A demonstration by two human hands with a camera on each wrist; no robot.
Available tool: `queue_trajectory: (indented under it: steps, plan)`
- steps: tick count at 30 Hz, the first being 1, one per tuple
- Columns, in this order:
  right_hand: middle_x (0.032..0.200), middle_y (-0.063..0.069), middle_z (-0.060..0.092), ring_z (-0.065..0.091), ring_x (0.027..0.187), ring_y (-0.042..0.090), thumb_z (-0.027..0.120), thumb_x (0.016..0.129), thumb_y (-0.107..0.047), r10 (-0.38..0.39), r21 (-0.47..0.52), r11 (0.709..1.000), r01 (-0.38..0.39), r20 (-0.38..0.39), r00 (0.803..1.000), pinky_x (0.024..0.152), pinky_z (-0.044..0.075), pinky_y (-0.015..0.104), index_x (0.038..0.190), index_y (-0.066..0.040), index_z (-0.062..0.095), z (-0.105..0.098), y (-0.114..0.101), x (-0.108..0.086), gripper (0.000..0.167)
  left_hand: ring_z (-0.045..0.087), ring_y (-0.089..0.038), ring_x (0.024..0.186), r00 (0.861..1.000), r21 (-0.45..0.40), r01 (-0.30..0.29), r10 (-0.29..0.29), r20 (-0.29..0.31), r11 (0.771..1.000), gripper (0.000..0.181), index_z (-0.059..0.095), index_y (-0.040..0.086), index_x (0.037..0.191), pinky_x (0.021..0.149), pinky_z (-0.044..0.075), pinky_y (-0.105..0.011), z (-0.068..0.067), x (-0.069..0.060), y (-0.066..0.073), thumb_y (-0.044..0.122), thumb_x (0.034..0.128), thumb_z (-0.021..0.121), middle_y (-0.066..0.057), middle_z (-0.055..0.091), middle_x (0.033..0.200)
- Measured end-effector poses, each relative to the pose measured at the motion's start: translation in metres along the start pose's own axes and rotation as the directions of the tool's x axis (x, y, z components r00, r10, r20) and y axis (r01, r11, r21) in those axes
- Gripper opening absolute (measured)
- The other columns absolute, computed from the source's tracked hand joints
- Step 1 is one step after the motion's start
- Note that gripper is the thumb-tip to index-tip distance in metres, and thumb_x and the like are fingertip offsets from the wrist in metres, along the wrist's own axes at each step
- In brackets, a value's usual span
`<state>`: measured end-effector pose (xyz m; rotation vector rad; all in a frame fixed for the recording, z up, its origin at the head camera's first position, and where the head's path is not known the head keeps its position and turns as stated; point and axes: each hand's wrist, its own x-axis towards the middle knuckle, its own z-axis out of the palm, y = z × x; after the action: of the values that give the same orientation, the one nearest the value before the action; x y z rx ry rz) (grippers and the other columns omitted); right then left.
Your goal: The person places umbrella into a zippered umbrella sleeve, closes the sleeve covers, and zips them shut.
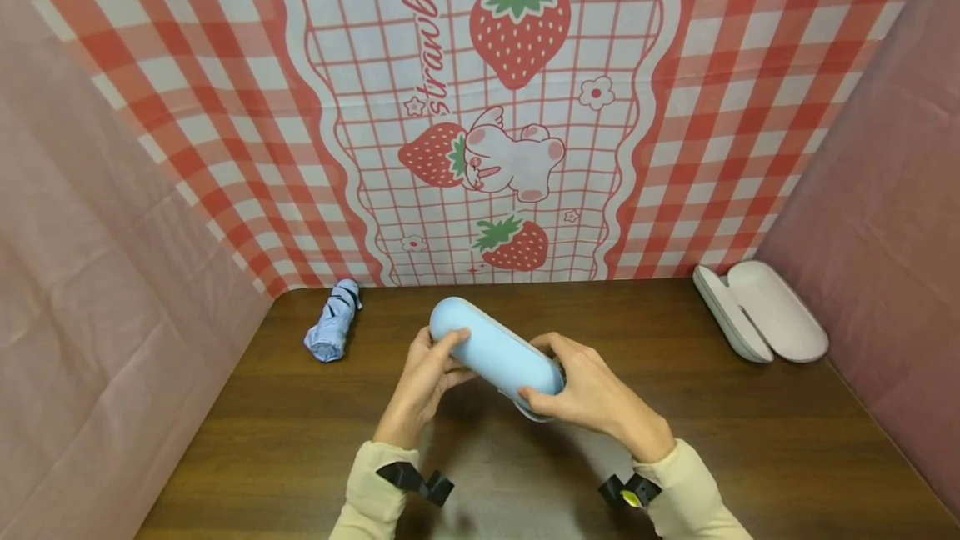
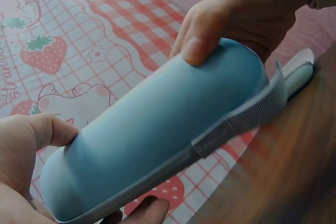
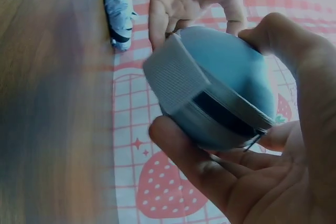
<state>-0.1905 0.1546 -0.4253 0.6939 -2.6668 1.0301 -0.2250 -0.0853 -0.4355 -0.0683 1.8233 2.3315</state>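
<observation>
1 pale blue case [image 1: 495, 352] is the thing being worked on, and in the head view it's up off the wooden table [image 1: 300, 448], slanted between the person's left hand [image 1: 422, 375] and right hand [image 1: 596, 390]. Progress-wise, the picking-up part looks done: both hands have it, and putting it down is not yet done. Off to the left is a rolled-up umbrella [image 1: 335, 319], strap round it, and off to the right a whitish case [image 1: 780, 315] lies spread open; neither is being touched. Pose: both forearms come in from the near edge, wrists bent inward, left thumb on the blue face near the far end, right thumb across the nearer end. Left wrist view: the left hand's thumb presses on top with fingers tucked below, so it's gripping its end, while the right hand grips the opposite end. A grey ribbed strap [image 2: 236, 124] stands out along the edge, and no opened lid shows from this side. Right wrist view: that hand's fingers curl under the case, thumb over the top, left hand across at the far end. A dark strip [image 3: 226, 111] runs next to the strap; can't tell if that's a gap or just trim, so whether it's fully closed is anyone's guess.
</observation>
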Motion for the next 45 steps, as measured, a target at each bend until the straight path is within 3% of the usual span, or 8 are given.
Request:
queue_trajectory:
  steps: [6,14,16,22,29,32,39,45]
  plan:
    - [0.105,0.007,0.073,0.066,0.082,0.008,0.086,0.079,-0.034,0.052,0.074,0.996,-0.048,-0.049,0.997,0.066,0.054,0.025,0.119,-0.011,0.068,-0.002,0.004,0.001,0.05,0.065,-0.038,0.109,1.0,0.051,0.001,0.0,-0.02,0.999,0.086,0.008,0.003,0.157,0.089,0.059,-0.053,0.0,0.001,-0.003,0.028,0.0972,0.065,-0.033,0.036,0.146]
    - [0.107,0.008,0.072,0.066,0.08,0.01,0.087,0.08,-0.029,0.1,0.133,0.987,-0.09,-0.068,0.993,0.064,0.055,0.026,0.119,-0.012,0.068,-0.004,0.008,0.0,0.046,0.057,-0.036,0.121,0.996,0.281,-0.042,0.06,-0.059,0.959,0.081,0.025,0.002,0.156,0.09,0.058,-0.051,-0.004,0.0,-0.001,0.031,0.0954,0.071,-0.027,0.04,0.149]
    - [0.109,0.007,0.071,0.066,0.081,0.011,0.086,0.08,-0.027,0.093,0.129,0.988,-0.083,-0.071,0.993,0.065,0.055,0.026,0.12,-0.012,0.068,-0.004,0.009,0.0,0.046,0.055,-0.036,0.125,0.992,0.426,-0.073,0.112,-0.067,0.902,0.079,0.033,0.003,0.155,0.096,0.054,-0.051,-0.008,-0.001,0.001,0.034,0.0939,0.073,-0.025,0.044,0.149]
    - [0.113,0.004,0.07,0.065,0.086,0.012,0.087,0.079,-0.027,0.074,0.1,0.993,-0.068,-0.054,0.996,0.068,0.055,0.026,0.119,-0.013,0.068,-0.003,0.01,-0.002,0.046,0.046,-0.043,0.138,0.966,0.733,-0.218,0.25,0.067,0.644,0.068,0.053,0.005,0.145,0.11,0.04,-0.06,-0.011,-0.009,0.009,0.031,0.0884,0.08,-0.024,0.049,0.148]
    - [0.111,0.006,0.071,0.065,0.085,0.011,0.086,0.079,-0.027,0.045,0.11,0.993,-0.041,-0.029,0.999,0.067,0.055,0.025,0.118,-0.012,0.069,-0.001,0.012,-0.001,0.045,0.04,-0.041,0.145,0.918,0.783,-0.394,0.249,0.309,0.482,0.066,0.057,0.01,0.143,0.114,0.036,-0.063,-0.001,-0.019,0.014,0.034,0.087,0.083,-0.016,0.051,0.152]
    - [0.111,0.004,0.07,0.064,0.084,0.01,0.086,0.079,-0.026,0.025,0.125,0.992,-0.024,-0.009,1.0,0.067,0.055,0.025,0.119,-0.014,0.069,-0.003,0.012,-0.002,0.045,0.041,-0.038,0.146,0.901,0.773,-0.433,0.209,0.38,0.463,0.073,0.053,0.014,0.148,0.114,0.038,-0.06,0.001,-0.022,0.016,0.038,0.0861,0.083,-0.012,0.049,0.155]
    - [0.114,-0.001,0.069,0.065,0.087,0.01,0.085,0.079,-0.023,-0.055,0.176,0.984,0.04,0.082,0.995,0.069,0.056,0.026,0.123,-0.02,0.068,-0.007,0.01,-0.003,0.047,0.057,-0.033,0.132,0.879,0.751,-0.442,0.068,0.473,0.49,0.083,0.047,0.018,0.154,0.101,0.051,-0.051,0.003,-0.024,0.018,0.047,0.0846,0.082,-0.01,0.054,0.152]
    - [0.118,-0.005,0.068,0.065,0.094,0.01,0.083,0.082,-0.025,-0.119,0.2,0.976,0.09,0.136,0.984,0.075,0.057,0.028,0.125,-0.023,0.066,-0.007,0.009,-0.004,0.046,0.065,-0.016,0.114,0.833,0.737,-0.446,-0.064,0.549,0.507,0.085,0.046,0.02,0.154,0.092,0.054,-0.034,0.005,-0.022,0.011,0.047,0.0836,0.083,-0.004,0.064,0.138]
